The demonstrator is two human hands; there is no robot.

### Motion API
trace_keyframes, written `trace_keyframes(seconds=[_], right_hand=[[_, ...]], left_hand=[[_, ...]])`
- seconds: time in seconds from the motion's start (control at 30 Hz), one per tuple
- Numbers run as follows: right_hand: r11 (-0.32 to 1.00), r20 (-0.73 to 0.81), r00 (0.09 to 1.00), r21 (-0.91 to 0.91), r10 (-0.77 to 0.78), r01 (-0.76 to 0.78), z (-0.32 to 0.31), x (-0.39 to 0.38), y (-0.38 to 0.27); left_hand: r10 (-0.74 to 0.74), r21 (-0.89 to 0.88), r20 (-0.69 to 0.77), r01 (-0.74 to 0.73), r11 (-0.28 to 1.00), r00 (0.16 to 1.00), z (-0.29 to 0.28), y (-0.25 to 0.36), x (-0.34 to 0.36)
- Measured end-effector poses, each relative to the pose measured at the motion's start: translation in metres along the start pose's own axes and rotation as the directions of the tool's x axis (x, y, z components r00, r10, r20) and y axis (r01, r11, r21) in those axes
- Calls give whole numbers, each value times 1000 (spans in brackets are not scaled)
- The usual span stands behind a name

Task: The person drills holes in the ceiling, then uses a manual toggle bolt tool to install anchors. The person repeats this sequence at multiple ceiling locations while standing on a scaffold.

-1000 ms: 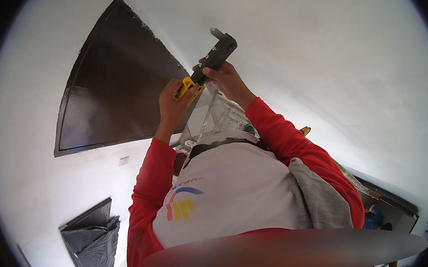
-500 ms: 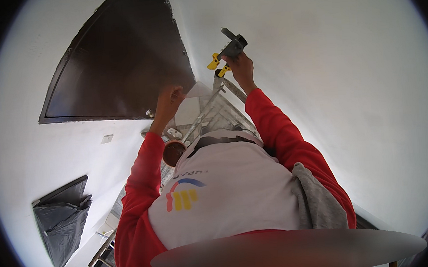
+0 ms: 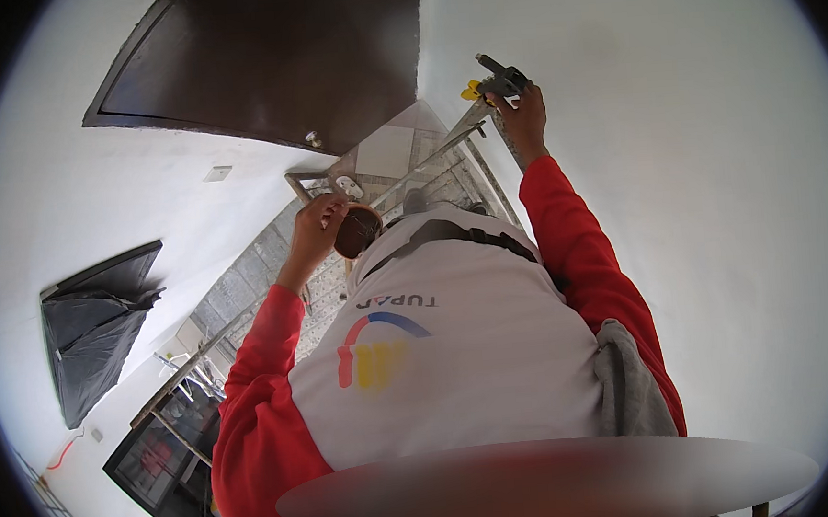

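My right hand (image 3: 526, 124), arm reaching out far ahead, is closed around a black tool (image 3: 507, 81) with yellow parts and a short rod sticking up. The tool's exact kind is unclear. It is close to the white wall, over the top of a metal ladder-like frame (image 3: 467, 125). My left hand (image 3: 314, 232) is lower and closer to my body, fingers bent together beside a brown round bucket (image 3: 359, 232). Whatever may be between those fingertips is too small to make out.
A dark brown door (image 3: 276, 66) is ahead on the left, a switch plate (image 3: 218, 173) on the wall beside it. Farther left, black plastic (image 3: 102, 328) covers a wall panel. Wooden rails (image 3: 187, 370) and a dark glazed door (image 3: 159, 449) are at the lower left.
My left hand has come down from in front of the door to beside the bucket. The right hand still holds the tool, now farther right in view. The whole view has turned.
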State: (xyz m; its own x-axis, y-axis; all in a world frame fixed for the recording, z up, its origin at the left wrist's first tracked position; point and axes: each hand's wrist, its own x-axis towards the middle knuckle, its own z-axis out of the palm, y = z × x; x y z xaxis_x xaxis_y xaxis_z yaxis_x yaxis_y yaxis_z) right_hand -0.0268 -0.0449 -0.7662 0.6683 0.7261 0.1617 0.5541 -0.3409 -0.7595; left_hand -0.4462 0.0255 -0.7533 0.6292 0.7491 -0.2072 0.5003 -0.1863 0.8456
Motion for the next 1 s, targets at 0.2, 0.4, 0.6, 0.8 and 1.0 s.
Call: trace_keyframes(seconds=[0.2,0.4,0.6,0.8,1.0], right_hand=[[995,139,989,79,52,-64,4,14,2],[994,46,998,-97,46,-42,29,16,42],[996,31,999,87,-9,7,-10,-14,55],[899,627,670,-412,397,-147,-176,-159,90],[782,691,365,-546,623,-301,-224,-262,75]], left_hand=[[60,301,184,-114,947,981,25,-9,-15],[48,629,355,-276,727,934,64,-49,8],[66,723,431,-388,572,900,74,-76,20],[180,645,391,-408,647,903,75,-110,30],[263,507,619,-632,586,740,63,-87,45]])
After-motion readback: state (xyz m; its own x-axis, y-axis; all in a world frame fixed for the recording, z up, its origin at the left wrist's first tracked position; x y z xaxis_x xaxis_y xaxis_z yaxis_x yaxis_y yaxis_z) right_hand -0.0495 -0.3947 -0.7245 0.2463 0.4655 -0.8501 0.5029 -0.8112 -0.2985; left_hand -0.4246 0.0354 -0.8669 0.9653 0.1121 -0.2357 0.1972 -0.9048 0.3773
